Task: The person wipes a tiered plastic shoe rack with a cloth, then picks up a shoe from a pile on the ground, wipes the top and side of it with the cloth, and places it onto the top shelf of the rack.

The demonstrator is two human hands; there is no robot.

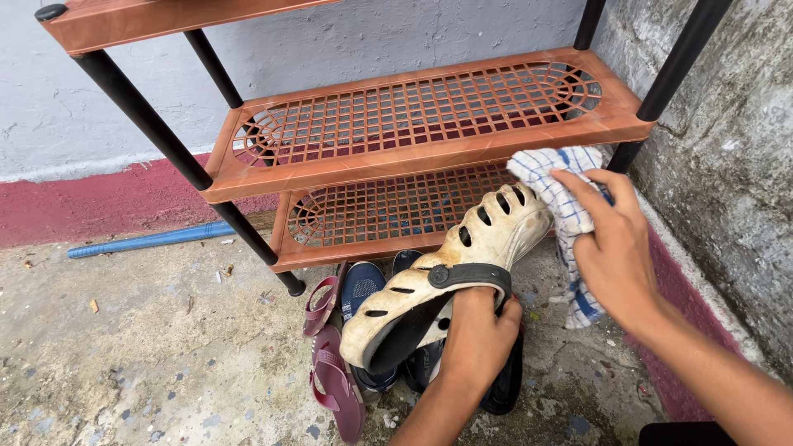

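Observation:
My left hand (pixel 479 334) grips a dirty cream clog (pixel 450 277) by its heel opening, near the black heel strap, and holds it up on its side with the toe pointing toward the rack. My right hand (pixel 615 244) presses a white cloth with blue checks (pixel 557 194) against the clog's toe. Both hands are in front of the lower shelf of an orange plastic shoe rack (pixel 413 153) with black posts.
Below the clog, on the concrete floor, lie maroon sandals (pixel 334 363), blue shoes (pixel 363 285) and a black shoe (pixel 505 384). A blue pipe (pixel 149 239) lies along the base of the white and maroon wall. A rough grey wall (pixel 727 149) rises close on the right.

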